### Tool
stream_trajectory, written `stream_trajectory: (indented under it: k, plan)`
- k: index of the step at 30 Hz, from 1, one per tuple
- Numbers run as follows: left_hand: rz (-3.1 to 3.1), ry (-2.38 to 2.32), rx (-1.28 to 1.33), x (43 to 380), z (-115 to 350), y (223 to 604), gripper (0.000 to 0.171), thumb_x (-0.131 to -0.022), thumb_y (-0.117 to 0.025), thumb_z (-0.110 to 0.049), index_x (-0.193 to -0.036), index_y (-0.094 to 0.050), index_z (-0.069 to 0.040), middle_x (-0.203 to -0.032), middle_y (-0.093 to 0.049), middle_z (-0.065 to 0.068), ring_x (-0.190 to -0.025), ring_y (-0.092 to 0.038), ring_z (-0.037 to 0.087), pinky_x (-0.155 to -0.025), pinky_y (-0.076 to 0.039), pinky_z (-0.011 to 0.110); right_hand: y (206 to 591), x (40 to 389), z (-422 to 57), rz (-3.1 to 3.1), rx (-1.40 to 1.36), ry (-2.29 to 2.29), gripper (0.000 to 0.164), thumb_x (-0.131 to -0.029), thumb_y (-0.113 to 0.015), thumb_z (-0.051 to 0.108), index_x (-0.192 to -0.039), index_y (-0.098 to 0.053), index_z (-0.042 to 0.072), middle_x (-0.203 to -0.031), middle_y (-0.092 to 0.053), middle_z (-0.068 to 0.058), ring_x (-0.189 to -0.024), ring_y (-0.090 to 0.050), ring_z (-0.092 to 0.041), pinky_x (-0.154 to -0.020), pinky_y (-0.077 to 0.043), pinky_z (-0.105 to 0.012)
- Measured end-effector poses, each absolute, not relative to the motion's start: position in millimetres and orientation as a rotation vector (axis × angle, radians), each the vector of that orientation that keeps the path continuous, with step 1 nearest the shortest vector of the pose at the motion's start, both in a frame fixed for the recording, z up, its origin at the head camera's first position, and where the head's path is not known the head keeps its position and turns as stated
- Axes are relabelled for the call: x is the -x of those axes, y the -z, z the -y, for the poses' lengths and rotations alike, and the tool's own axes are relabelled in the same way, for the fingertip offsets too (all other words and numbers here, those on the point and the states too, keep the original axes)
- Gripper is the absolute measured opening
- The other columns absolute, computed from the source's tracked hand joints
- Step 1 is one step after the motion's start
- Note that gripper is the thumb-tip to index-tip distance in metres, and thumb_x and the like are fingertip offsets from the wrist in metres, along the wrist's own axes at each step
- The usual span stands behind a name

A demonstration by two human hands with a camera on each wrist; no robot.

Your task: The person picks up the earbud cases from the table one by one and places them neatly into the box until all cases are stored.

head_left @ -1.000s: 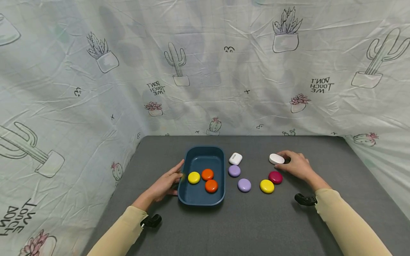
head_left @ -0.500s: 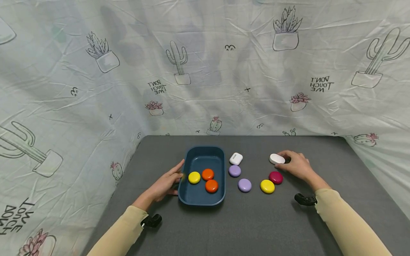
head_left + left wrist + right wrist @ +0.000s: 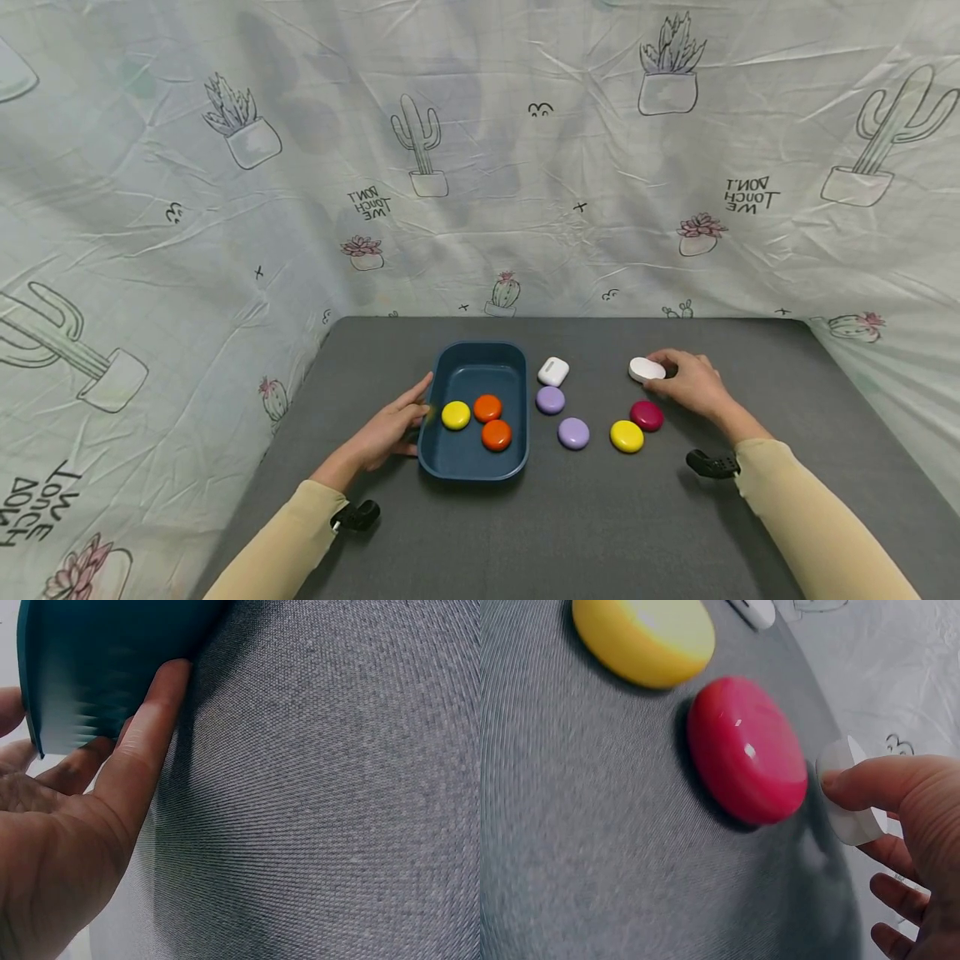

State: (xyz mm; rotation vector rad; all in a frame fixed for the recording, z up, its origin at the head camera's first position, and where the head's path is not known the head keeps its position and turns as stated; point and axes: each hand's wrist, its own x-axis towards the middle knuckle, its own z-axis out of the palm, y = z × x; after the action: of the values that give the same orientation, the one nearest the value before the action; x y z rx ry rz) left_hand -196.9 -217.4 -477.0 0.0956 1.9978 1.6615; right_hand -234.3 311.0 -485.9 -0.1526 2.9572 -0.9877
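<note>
In the head view, my left hand [image 3: 382,433] touches the left outer side of a dark blue rectangular tray [image 3: 472,471] with fairly straight fingers. The left wrist view shows those fingers [image 3: 139,750] against the tray's wall, low by the table. Inside the tray lie a yellow round piece [image 3: 455,415] and two orange ones [image 3: 496,435]. At the right, my right hand [image 3: 692,385] pinches a white oval piece [image 3: 646,370] between thumb and fingers. The right wrist view has the thumb on the face of that white piece [image 3: 842,817], beside a glossy crimson piece [image 3: 746,750].
Between tray and right hand lie two lilac pieces [image 3: 573,433], a small white rounded case [image 3: 552,372], and a yellow piece [image 3: 627,436] touching the crimson one [image 3: 647,415]. Behind the grey table [image 3: 570,533] hangs a cactus-print cloth [image 3: 480,167].
The right hand and the white oval piece have shifted very slightly left. The left hand stays at the tray, and the other pieces keep their places.
</note>
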Motion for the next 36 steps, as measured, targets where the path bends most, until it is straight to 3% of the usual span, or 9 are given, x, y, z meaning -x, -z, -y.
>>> stream_trajectory:
  k: [6, 12, 22, 36]
  plan:
    - [-1.997, -1.666, -0.089, 198, 217, 478, 0.063, -0.109, -0.048, -0.027, -0.162, -0.021, -0.047, -0.169, -0.01, 0.017, -0.143, -0.035, 0.045, -0.081, -0.057, 0.048, 475, 234, -300, -2.981, 0.195, 1.021, 0.049, -0.089, -0.08, 0.032, -0.128, -0.067, 0.005, -0.12, -0.065, -0.022, -0.112, -0.044, -0.041, -0.087, -0.03, -0.058]
    - [-1.989, -1.669, -0.091, 198, 217, 478, 0.063, -0.109, -0.047, -0.026, -0.162, -0.02, -0.047, -0.169, -0.009, 0.016, -0.145, -0.034, 0.045, -0.082, -0.057, 0.048, 462, 236, -281, -2.987, 0.278, 1.059, 0.046, -0.088, -0.082, 0.03, -0.126, -0.069, 0.007, -0.119, -0.067, -0.019, -0.111, -0.045, -0.041, -0.086, -0.029, -0.053]
    - [-1.978, -1.672, -0.099, 197, 217, 476, 0.062, -0.11, -0.044, -0.024, -0.162, -0.019, -0.046, -0.169, -0.011, 0.016, -0.144, -0.035, 0.044, -0.081, -0.057, 0.048, 435, 234, -233, -2.931, 0.47, 1.177, 0.044, -0.085, -0.085, 0.027, -0.124, -0.071, 0.013, -0.114, -0.068, -0.009, -0.117, -0.043, -0.034, -0.095, -0.026, -0.055]
    - [-1.957, -1.672, -0.164, 196, 221, 480, 0.064, -0.11, -0.046, -0.028, -0.163, -0.015, -0.044, -0.168, -0.01, 0.018, -0.141, -0.041, 0.042, -0.085, -0.057, 0.049, 414, 227, -158, -2.883, 0.749, 1.164, 0.046, -0.081, -0.089, 0.032, -0.122, -0.074, 0.018, -0.11, -0.071, 0.003, -0.11, -0.048, -0.029, -0.093, -0.031, -0.05]
